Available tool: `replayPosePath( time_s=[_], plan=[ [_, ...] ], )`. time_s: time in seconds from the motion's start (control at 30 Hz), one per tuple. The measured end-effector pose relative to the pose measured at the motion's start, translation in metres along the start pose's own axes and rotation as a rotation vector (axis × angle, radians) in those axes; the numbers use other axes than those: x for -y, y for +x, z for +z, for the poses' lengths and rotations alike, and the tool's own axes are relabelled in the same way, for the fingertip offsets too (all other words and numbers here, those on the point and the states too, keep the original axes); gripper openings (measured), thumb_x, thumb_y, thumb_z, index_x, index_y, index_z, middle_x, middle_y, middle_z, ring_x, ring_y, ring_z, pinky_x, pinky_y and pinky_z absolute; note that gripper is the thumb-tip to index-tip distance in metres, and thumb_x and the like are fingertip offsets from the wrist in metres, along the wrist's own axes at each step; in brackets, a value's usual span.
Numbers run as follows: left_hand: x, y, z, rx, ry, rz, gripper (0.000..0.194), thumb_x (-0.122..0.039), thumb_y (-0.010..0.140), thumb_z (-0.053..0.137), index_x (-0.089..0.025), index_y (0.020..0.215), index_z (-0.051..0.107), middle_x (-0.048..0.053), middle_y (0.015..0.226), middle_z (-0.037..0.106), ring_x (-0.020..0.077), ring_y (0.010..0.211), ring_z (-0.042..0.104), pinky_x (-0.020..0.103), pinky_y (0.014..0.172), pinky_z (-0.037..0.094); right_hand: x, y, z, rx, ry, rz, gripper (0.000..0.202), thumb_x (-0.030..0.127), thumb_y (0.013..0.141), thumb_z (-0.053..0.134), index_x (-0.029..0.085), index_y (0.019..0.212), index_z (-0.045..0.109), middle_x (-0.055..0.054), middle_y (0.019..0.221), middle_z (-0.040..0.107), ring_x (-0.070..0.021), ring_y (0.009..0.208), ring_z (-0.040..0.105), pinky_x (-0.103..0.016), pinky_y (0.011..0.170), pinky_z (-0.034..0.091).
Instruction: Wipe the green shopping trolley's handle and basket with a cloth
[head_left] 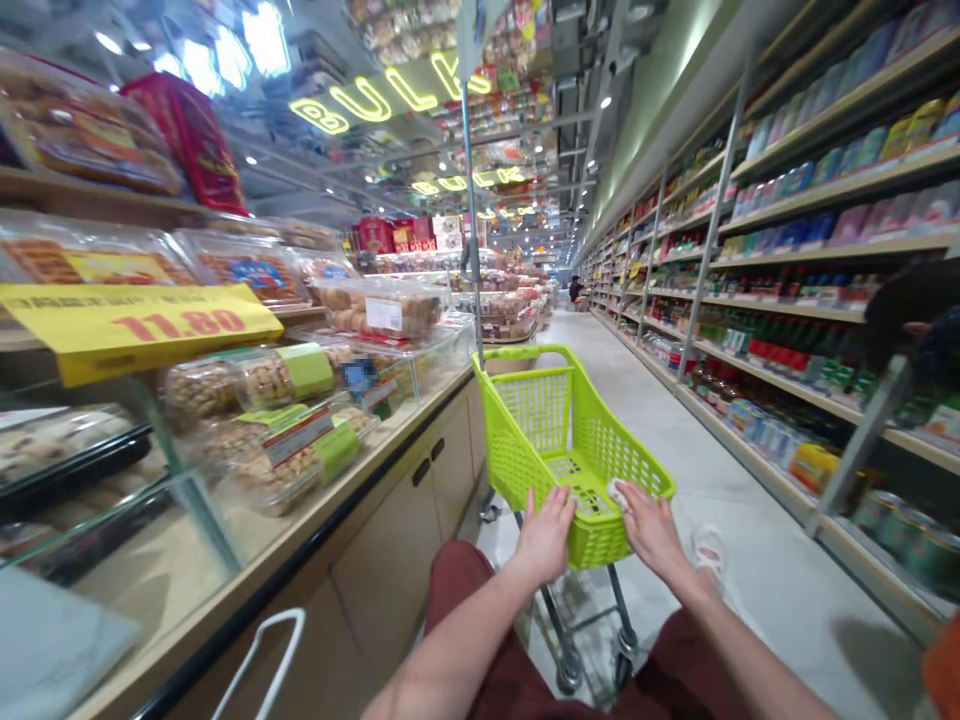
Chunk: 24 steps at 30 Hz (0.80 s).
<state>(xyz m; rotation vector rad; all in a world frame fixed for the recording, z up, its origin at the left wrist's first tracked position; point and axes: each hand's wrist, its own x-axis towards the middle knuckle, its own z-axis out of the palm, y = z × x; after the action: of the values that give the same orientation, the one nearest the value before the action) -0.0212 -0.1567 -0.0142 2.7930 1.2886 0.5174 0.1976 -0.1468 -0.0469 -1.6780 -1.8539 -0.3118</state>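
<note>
A small lime-green shopping cart (525, 450) with a perforated basket stands in front of my knees on grey legs and casters. My left hand (547, 530) grips the near left part of its rim, fingers over the edge. On the near right side my right hand (651, 525) is closed at the rim too. A small white thing (616, 492) shows at its fingertips; I cannot make out what it is. The slatted floor of the basket shows, with nothing lying on it. A thin upright pole (471, 200) rises at the cart's far left corner.
At the left runs a wooden counter (375, 570) with glass edging and packed nuts (281, 460). A yellow price sign (142, 325) juts out. Stocked shelves (825, 300) line the right. Between them the pale floor aisle (562, 330) leads to a distant person (575, 290).
</note>
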Motion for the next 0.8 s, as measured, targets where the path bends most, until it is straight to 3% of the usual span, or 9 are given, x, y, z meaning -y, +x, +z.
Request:
replayPosePath(
  time_s=[0.07,0.13,0.3,0.4,0.53,0.67,0.73,0.8],
  plan=[
    [0.000,-0.001,0.000,-0.014,-0.018,-0.007,0.064,-0.019,0.066,0.044,-0.015,0.130,0.031,0.011,0.141,0.027,0.0228,0.130,0.020,0.055,0.105,0.008,-0.011,0.004,-0.001,-0.065,-0.061,0.093,0.046,0.010,0.073,0.034,0.018,0.115,0.050,-0.011,0.119,0.053,-0.0247,0.113,0.045,-0.052,0.093,0.030],
    [0.000,0.000,0.000,-0.028,-0.024,-0.016,0.062,-0.019,0.067,0.043,-0.015,0.128,0.033,0.011,0.140,0.029,0.0230,0.130,0.021,0.054,0.106,0.008,-0.006,0.005,-0.001,-0.074,-0.063,0.127,0.046,0.010,0.073,0.033,0.017,0.115,0.051,-0.012,0.120,0.052,-0.0251,0.113,0.045,-0.051,0.092,0.032],
    [0.002,-0.002,0.003,-0.069,-0.006,-0.056,0.057,-0.017,0.069,0.042,-0.016,0.126,0.037,0.011,0.137,0.034,0.0222,0.129,0.023,0.053,0.106,0.009,0.048,-0.006,0.011,0.133,0.144,-0.115,0.056,0.006,0.068,0.032,0.019,0.121,0.046,-0.008,0.126,0.047,-0.0194,0.119,0.039,-0.045,0.097,0.030],
    [0.008,-0.007,0.003,-0.063,0.021,-0.052,0.058,-0.015,0.069,0.042,-0.019,0.127,0.035,0.010,0.139,0.030,0.0225,0.130,0.021,0.054,0.104,0.011,0.064,-0.010,0.013,0.184,0.193,-0.185,0.059,0.005,0.067,0.033,0.021,0.123,0.044,-0.007,0.128,0.045,-0.0188,0.121,0.037,-0.046,0.099,0.026],
    [0.016,-0.014,0.003,-0.036,0.076,-0.056,0.061,-0.013,0.068,0.045,-0.020,0.128,0.034,0.010,0.142,0.024,0.0228,0.131,0.017,0.054,0.105,0.009,0.040,-0.002,0.001,0.153,0.100,-0.114,0.055,0.004,0.069,0.033,0.020,0.121,0.045,-0.008,0.126,0.048,-0.0211,0.119,0.039,-0.050,0.099,0.025],
    [0.021,-0.014,0.002,-0.045,0.116,-0.063,0.057,-0.017,0.071,0.048,-0.020,0.126,0.037,0.010,0.141,0.027,0.0247,0.131,0.019,0.054,0.105,0.010,-0.001,0.003,-0.017,0.051,-0.055,0.102,0.050,0.005,0.071,0.034,0.015,0.118,0.048,-0.012,0.125,0.047,-0.0249,0.118,0.038,-0.051,0.097,0.027],
    [0.023,-0.011,0.001,-0.061,0.122,-0.045,0.050,-0.025,0.074,0.050,-0.021,0.123,0.040,0.010,0.140,0.030,0.0256,0.130,0.020,0.055,0.104,0.012,-0.007,0.001,-0.022,0.022,-0.090,0.172,0.050,0.005,0.071,0.035,0.015,0.119,0.047,-0.012,0.126,0.046,-0.0259,0.119,0.037,-0.051,0.096,0.027],
    [0.024,-0.008,0.001,-0.082,0.128,-0.025,0.043,-0.030,0.077,0.050,-0.021,0.119,0.045,0.011,0.139,0.032,0.0258,0.130,0.021,0.055,0.103,0.014,0.002,-0.003,-0.023,0.040,-0.065,0.156,0.052,0.005,0.070,0.036,0.016,0.120,0.046,-0.011,0.128,0.044,-0.0250,0.120,0.035,-0.050,0.097,0.027]
  ],
)
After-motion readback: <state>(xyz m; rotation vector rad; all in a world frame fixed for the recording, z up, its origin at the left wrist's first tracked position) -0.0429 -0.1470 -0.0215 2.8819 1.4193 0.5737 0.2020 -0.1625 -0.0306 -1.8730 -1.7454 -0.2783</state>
